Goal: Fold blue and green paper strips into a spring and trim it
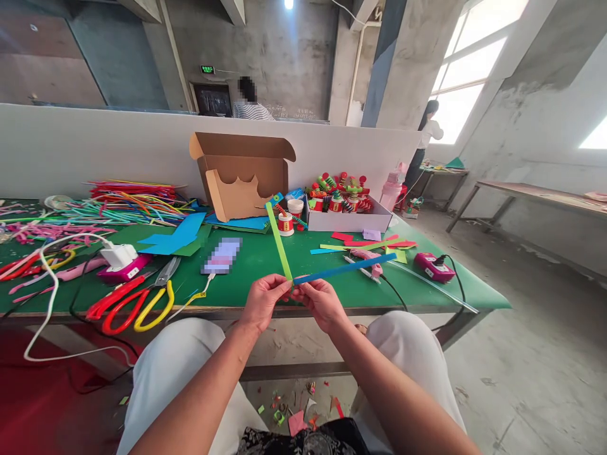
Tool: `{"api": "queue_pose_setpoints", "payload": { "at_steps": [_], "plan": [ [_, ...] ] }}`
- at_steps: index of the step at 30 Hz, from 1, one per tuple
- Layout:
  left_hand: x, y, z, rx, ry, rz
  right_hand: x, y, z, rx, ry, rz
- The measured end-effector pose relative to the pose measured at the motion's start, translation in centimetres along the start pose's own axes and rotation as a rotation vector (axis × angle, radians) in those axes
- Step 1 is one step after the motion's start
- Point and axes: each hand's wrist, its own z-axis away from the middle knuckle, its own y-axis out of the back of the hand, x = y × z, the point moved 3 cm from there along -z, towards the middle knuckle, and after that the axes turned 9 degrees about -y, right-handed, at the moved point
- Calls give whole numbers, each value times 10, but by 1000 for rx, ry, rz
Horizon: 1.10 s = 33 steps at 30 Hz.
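Observation:
My left hand (263,302) and my right hand (321,302) meet just in front of the green table (265,256), above my lap. Both pinch the joined ends of two paper strips. The green strip (279,242) rises up and away from my left fingers. Out to the right from my right fingers runs the blue strip (346,268). The two strips cross at my fingertips in an L shape.
Red and yellow scissors (135,302) lie at the table's front left, next to a pink glue gun (118,264) and a phone (221,255). An open cardboard box (241,174), coloured strips (128,202) and a white box of finished toys (348,205) stand farther back. Two people are beyond the partition.

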Motion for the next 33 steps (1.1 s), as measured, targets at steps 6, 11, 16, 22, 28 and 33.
{"api": "queue_pose_setpoints", "payload": {
  "at_steps": [6, 11, 16, 22, 28, 33],
  "plan": [
    [-3, 0, -1, 12, 9, 20, 0, -2, 3, 54, 41, 7],
    [-7, -2, -1, 18, 23, 3, 3, -4, 4, 86, 71, 18],
    [-9, -4, 0, 47, 30, 53, 3, -5, 4, 106, 104, 5],
    [-6, -4, 1, 12, -12, 16, 3, -2, 3, 160, 110, 36],
    [-2, 0, -2, -29, -33, -74, -2, 0, 3, 129, 105, 161],
    [0, -2, -1, -85, -38, -76, -3, 2, 3, 87, 51, 91]
  ]
}}
